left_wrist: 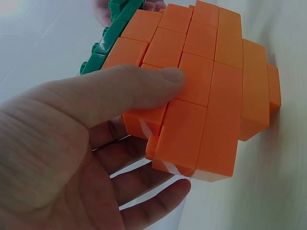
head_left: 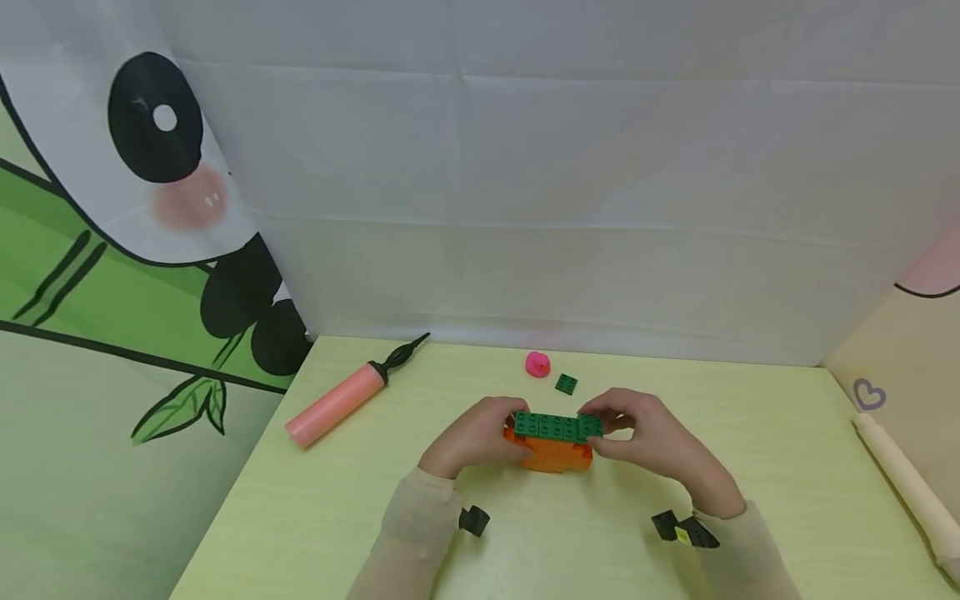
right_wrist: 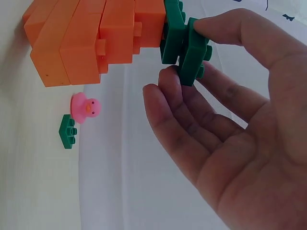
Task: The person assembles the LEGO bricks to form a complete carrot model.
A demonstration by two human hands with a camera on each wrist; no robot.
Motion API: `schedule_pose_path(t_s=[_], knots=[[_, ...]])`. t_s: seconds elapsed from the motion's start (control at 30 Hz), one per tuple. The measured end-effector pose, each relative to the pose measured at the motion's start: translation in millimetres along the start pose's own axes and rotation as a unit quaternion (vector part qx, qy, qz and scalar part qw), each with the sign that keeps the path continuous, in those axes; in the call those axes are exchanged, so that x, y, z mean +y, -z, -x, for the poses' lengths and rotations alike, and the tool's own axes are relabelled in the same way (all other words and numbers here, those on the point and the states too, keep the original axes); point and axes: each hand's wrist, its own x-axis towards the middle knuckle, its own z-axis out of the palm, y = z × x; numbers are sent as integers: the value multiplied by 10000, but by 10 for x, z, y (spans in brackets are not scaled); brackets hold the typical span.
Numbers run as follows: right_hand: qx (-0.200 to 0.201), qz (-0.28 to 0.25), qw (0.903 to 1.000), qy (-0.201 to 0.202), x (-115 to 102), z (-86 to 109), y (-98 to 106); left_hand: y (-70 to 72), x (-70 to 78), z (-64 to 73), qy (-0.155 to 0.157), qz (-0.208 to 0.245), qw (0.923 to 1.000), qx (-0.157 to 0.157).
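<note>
A stepped block of orange toy bricks (head_left: pixel 555 457) stands on the table, with a row of green bricks (head_left: pixel 546 426) along its top. My left hand (head_left: pixel 480 435) grips the block's left end. In the left wrist view its thumb lies across the orange face, while the other fingers curl behind. At the opposite end, my right hand (head_left: pixel 641 427) pinches a small green brick (right_wrist: pixel 193 52) between thumb and fingers. In the right wrist view this brick sits slightly tilted against the end of the green row; whether its studs are engaged I cannot tell.
Behind the block a pink toy duck (head_left: pixel 537 364) and a loose green brick (head_left: pixel 567 384) lie on the table (head_left: pixel 750 433). A pink hand pump (head_left: pixel 337 404) with a black nozzle lies at the left. Along the right edge is a pale roll (head_left: pixel 903 487).
</note>
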Motion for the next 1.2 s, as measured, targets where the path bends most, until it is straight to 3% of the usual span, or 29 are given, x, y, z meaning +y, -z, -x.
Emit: schedule_pose_path(t_s=[0.27, 0.5, 0.7, 0.83, 1.2], knots=[[48, -160, 9996, -215, -191, 84, -141, 8, -13, 130, -78, 13, 9999, -106], [25, -812, 9923, -931, -355, 164, -296, 21, -46, 264, -217, 0, 9996, -204], [162, -751, 9884, -1313, -466, 223, -424, 36, -65, 375, -352, -7, 9990, -277], [217, -724, 9868, -1433, -440, 203, -434, 39, -52, 383, -368, 5, 9990, -238], [325, -1268, 9774, -1659, -388, 176, -470, 52, -52, 387, -287, 34, 9992, -257]])
